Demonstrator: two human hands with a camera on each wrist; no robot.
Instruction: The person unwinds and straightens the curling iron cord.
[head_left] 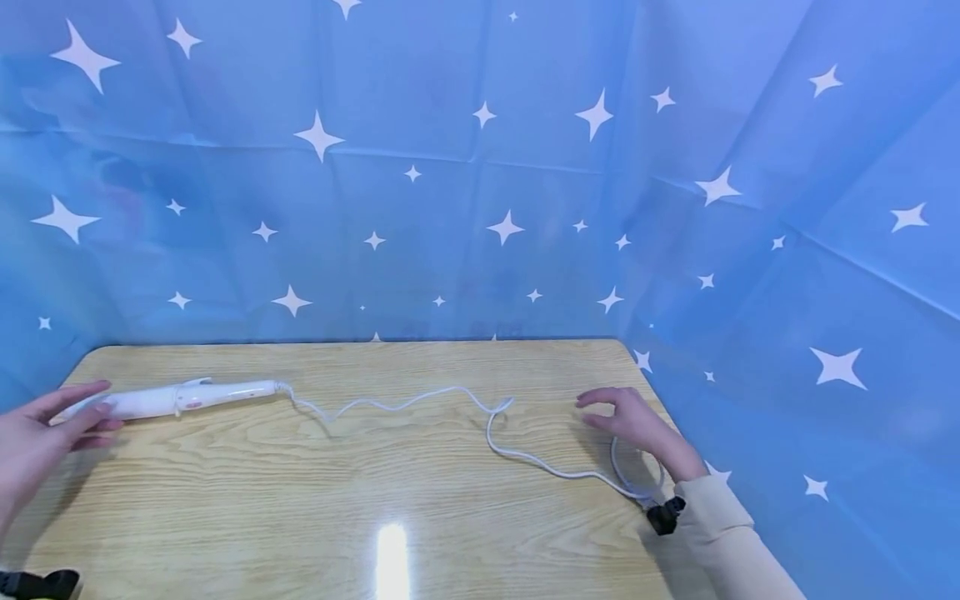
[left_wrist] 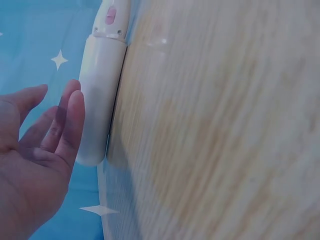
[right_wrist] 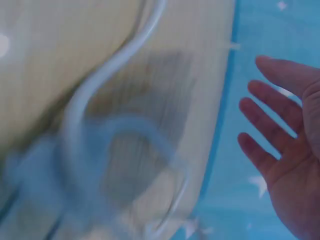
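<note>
A white curling iron (head_left: 187,398) with a pink button lies near the far left of the wooden table. My left hand (head_left: 33,450) is at its thick rounded end, fingers relaxed and slightly spread, overlapping the barrel in the head view. In the left wrist view the fingertips reach right beside the white barrel (left_wrist: 100,95), with the thumb apart from it. My right hand (head_left: 630,417) hovers near the table's right edge, fingers loosely bent and holding nothing. Below its wrist is a loop of the white cord (head_left: 551,468). A blurred plug (right_wrist: 45,170) shows in the right wrist view.
The cord winds across the wooden table (head_left: 300,517) from the iron to the right side, with a small twist midway. Blue cloth (head_left: 420,83) with white stars hangs behind the table and along its right side. Light glares on the front of the tabletop.
</note>
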